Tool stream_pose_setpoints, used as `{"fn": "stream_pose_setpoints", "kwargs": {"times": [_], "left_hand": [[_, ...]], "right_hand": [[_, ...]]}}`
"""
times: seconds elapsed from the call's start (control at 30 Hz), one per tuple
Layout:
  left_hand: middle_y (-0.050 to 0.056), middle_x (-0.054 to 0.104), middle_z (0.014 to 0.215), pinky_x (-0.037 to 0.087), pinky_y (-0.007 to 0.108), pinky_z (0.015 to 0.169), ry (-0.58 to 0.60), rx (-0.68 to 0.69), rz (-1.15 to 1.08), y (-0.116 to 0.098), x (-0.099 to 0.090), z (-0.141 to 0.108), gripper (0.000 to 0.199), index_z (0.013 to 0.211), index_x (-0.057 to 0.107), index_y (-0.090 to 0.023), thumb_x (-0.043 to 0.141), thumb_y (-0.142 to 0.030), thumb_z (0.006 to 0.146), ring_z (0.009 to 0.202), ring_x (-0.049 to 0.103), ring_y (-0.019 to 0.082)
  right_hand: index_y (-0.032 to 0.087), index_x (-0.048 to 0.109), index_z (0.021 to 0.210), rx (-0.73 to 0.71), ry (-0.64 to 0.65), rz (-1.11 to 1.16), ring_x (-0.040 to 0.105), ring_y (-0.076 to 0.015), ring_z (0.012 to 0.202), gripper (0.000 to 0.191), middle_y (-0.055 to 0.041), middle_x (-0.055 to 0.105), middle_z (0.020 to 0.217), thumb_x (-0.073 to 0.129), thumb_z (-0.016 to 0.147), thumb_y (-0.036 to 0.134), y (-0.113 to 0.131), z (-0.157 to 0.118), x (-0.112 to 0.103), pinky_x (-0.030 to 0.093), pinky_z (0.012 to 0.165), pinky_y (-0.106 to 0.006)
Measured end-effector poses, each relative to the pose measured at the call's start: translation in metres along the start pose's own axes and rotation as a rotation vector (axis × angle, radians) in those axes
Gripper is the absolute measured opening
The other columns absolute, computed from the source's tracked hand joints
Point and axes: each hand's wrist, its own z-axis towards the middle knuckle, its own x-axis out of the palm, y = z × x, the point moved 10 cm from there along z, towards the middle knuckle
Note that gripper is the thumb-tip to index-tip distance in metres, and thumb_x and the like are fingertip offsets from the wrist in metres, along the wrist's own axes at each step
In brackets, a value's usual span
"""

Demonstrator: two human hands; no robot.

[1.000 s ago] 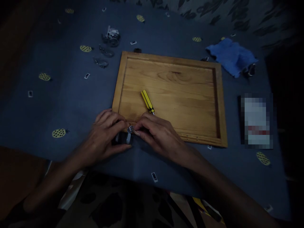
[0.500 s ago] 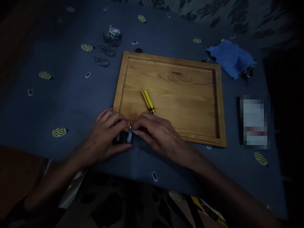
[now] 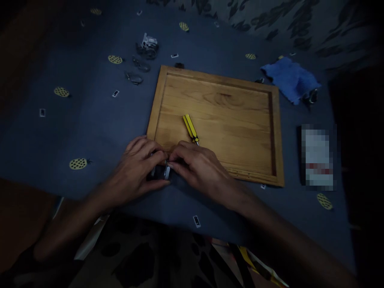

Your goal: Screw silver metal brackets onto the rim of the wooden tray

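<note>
A wooden panel (image 3: 246, 132) with a raised frame lies flat on the table. At its near left edge my left hand (image 3: 139, 168) is closed around a small grey metal fitting (image 3: 167, 172), partly hidden by the fingers. The fingertips of my right hand (image 3: 199, 168) are pinched together against the top of that fitting; whatever is between them is too small to make out. Just beyond my right hand, a screwdriver (image 3: 190, 127) with a yellow and black handle rests on the panel, its shaft mostly hidden by that hand.
Several dark metal fittings (image 3: 134, 77) lie at the back left, near a shiny metal piece (image 3: 149, 42). A blue cloth (image 3: 291, 80) sits at the back right. A pixelated box-like object (image 3: 318, 156) stands right of the panel. A patterned blue cloth (image 3: 90, 128) covers the table.
The view has shifted slightly. My fingers have closed in over the fitting's top, hiding the shiny part that showed before. The panel and screwdriver stay in place.
</note>
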Motion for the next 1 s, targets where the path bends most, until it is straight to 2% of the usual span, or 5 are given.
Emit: {"fn": "stream_pose_setpoints", "kwargs": {"times": [0.13, 0.47, 0.73, 1.0], "left_hand": [[0.007, 0.064, 0.109, 0.043, 0.046, 0.104, 0.000, -0.007, 0.001, 0.001, 0.001, -0.001, 0.033, 0.108, 0.061, -0.021, 0.062, -0.052, 0.095, 0.105, 0.055, 0.026], [0.008, 0.063, 0.108, 0.044, 0.045, 0.100, -0.013, 0.017, -0.001, -0.001, 0.000, -0.001, 0.038, 0.109, 0.060, -0.019, 0.059, -0.056, 0.096, 0.105, 0.054, 0.026], [0.007, 0.063, 0.107, 0.044, 0.044, 0.097, -0.023, 0.022, 0.002, -0.002, -0.001, -0.002, 0.041, 0.110, 0.060, -0.021, 0.056, -0.060, 0.097, 0.103, 0.055, 0.026], [0.008, 0.062, 0.106, 0.043, 0.043, 0.095, -0.027, 0.033, 0.017, -0.004, -0.002, -0.001, 0.046, 0.106, 0.060, -0.019, 0.051, -0.063, 0.098, 0.102, 0.054, 0.025]], "right_hand": [[0.019, 0.065, 0.088, -0.007, -0.036, 0.060, 0.059, -0.0146, 0.075, 0.008, -0.0005, 0.065, 0.083, 0.067, 0.095, 0.020, -0.003, 0.000, 0.000, 0.042, 0.070, -0.027], [0.018, 0.068, 0.094, -0.095, -0.094, 0.108, 0.063, -0.0155, 0.077, 0.020, -0.0032, 0.068, 0.084, 0.055, 0.104, 0.030, 0.005, -0.006, -0.005, 0.046, 0.070, -0.027], [0.016, 0.069, 0.094, -0.097, -0.155, 0.144, 0.064, -0.0153, 0.078, 0.011, -0.0030, 0.067, 0.085, 0.059, 0.100, 0.019, 0.005, -0.011, -0.013, 0.049, 0.073, -0.027], [0.013, 0.070, 0.106, -0.259, -0.285, -0.048, 0.067, -0.0184, 0.086, 0.016, -0.0085, 0.069, 0.094, 0.054, 0.103, 0.018, 0.025, -0.038, -0.014, 0.057, 0.076, -0.031]]}}
